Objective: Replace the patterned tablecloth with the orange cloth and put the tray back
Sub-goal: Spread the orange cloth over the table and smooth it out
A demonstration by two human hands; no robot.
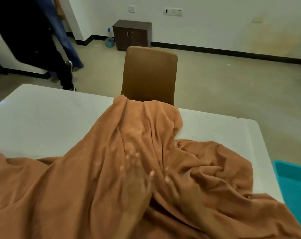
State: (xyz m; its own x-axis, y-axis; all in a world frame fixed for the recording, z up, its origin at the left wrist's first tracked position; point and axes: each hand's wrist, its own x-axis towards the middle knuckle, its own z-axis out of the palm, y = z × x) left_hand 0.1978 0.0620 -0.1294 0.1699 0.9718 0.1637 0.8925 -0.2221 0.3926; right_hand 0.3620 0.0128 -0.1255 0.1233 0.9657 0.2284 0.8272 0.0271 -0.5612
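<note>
Orange cloth (146, 169) lies rumpled across the white table (42, 121) — bunched over the near side, 1 long fold reaching the far edge where the brown chair (149, 75) stands. Both hands are on the cloth near the table's near edge, blurred. Left hand (134, 183): fingers extended, flat on the fabric. Right hand (182, 190): fingers spread on the folds — grasp cannot be told. A teal tray (294, 187) sits off the table's right edge.

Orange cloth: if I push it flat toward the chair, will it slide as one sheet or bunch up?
Likely bunches: the orange cloth is floppy, already lying in deep folds. Its fuzzy nap may drag on the white table. The far end drapes limply at the chair, so pulling edges probably works better.
</note>
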